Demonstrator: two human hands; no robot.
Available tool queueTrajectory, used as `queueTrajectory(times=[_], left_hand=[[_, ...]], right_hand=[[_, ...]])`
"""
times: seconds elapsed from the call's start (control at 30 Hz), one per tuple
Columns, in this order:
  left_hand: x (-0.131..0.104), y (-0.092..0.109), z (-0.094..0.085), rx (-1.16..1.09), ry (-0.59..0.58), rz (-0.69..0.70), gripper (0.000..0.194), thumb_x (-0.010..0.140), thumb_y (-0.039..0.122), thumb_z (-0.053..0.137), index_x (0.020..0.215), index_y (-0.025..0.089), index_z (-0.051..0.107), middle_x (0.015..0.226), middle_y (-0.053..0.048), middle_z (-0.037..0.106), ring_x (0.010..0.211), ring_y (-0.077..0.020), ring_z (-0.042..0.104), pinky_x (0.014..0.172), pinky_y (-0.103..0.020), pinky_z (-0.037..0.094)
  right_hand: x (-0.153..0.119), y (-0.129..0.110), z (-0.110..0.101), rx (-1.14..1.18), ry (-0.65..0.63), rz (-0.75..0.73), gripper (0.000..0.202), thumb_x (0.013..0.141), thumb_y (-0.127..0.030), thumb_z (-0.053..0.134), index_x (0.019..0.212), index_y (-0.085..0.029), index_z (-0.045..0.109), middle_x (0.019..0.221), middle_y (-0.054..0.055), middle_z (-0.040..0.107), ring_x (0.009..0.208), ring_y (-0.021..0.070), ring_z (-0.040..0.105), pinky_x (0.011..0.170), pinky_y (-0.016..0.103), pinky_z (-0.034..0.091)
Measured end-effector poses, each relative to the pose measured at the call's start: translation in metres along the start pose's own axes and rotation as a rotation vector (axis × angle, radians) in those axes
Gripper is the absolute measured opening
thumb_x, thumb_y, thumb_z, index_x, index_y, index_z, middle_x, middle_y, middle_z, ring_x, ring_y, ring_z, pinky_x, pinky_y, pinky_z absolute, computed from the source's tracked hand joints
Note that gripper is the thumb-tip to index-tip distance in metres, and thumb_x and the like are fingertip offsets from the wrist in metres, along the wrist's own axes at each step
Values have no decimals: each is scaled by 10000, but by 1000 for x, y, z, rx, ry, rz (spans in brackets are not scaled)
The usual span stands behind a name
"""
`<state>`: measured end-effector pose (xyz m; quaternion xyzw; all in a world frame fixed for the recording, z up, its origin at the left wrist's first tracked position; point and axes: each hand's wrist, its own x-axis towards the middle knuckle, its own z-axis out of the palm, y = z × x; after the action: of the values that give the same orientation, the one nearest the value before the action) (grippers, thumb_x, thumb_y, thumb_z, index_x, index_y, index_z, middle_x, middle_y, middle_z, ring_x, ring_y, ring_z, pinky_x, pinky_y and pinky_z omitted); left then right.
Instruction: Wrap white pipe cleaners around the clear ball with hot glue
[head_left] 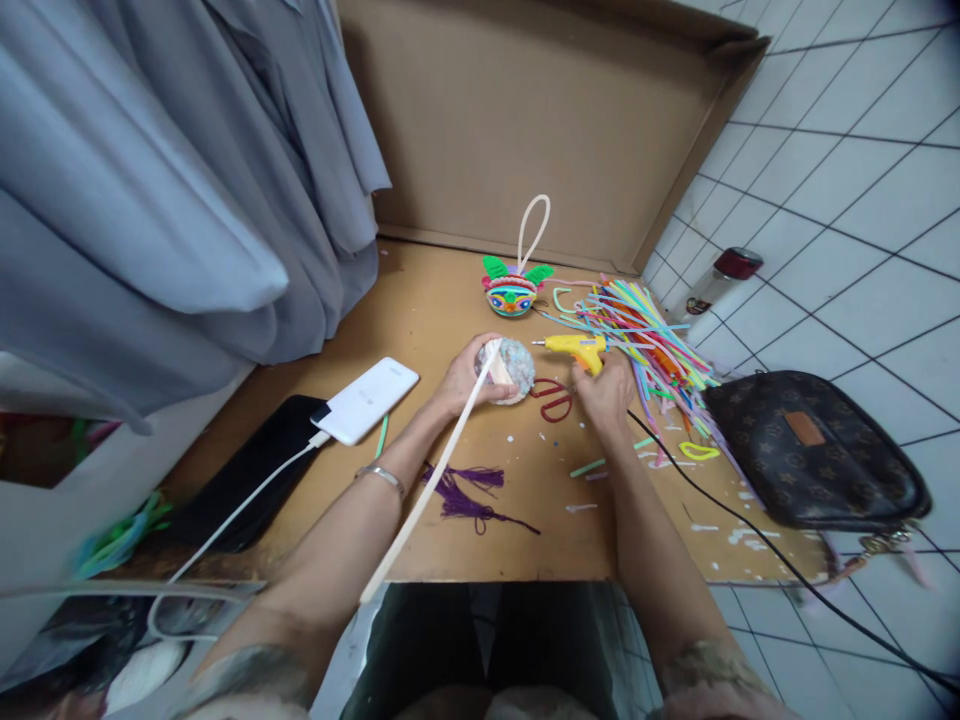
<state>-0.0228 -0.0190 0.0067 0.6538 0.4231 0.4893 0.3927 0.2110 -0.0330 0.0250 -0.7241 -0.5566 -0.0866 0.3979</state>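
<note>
Over the tan tabletop (442,270), my head view shows a speckled grey round ball (521,362) grasped in my left hand (463,382), one end of a long cream strip (427,490) against it. Right of the ball, my right hand (609,395) grips a yellow glue gun (576,346). Beyond the ball sits a colourful eared ornament (511,296); I judge the ball less finished, no ears visible.

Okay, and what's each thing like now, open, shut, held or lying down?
Ball: held in left hand
Glue gun: held in right hand
Scissors: lying, blades hidden
Bottle: lid on
White box: cable plugged in
Toy: upright
Tassels: lying flat
Colorful strips: heaped
Handbag: looks closed
Black slab: lying flat
</note>
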Motion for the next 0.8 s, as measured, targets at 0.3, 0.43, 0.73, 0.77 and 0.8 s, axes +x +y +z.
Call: queueTrajectory(times=[0.3,0.43,0.73,0.77,0.8], left_hand=[[0,5,-4,63,-37,-18,890,513,372,853,1316,174,525,1208,-89,637,1113,-283,619,1035,-436,494],[1,0,-3,117,-35,33,891,510,357,858,1317,167,532,1227,-99,632,1143,-297,611,1059,-458,480],[-7,12,-1,286,-18,213,749,577,323,798,1272,181,558,1229,-115,621,1117,-288,622,1012,-417,497],[-7,13,-1,299,-19,218,740,586,327,789,1273,179,558,1234,-117,618,1123,-289,619,1014,-418,494],[-7,14,-1,308,-21,215,738,590,330,785,1275,180,556,1242,-116,614,1126,-290,617,1015,-420,492]], right_hand=[[-7,14,21,-283,-183,-80,385,810,-446,669,958,-90,685,921,191,680,833,271,621,739,363,459],[-9,-2,6,-221,-99,-228,402,884,-417,574,1115,-98,657,1035,201,661,973,308,595,846,427,444],[-48,-59,-20,216,71,-870,296,934,-291,573,1214,-286,669,958,70,679,866,209,599,786,360,440],[-50,-60,-19,238,57,-864,256,943,-270,561,1162,-297,691,950,61,687,863,202,608,782,355,449],[-51,-60,-17,267,41,-835,230,953,-257,545,1109,-300,708,949,56,696,867,199,618,787,354,462]])
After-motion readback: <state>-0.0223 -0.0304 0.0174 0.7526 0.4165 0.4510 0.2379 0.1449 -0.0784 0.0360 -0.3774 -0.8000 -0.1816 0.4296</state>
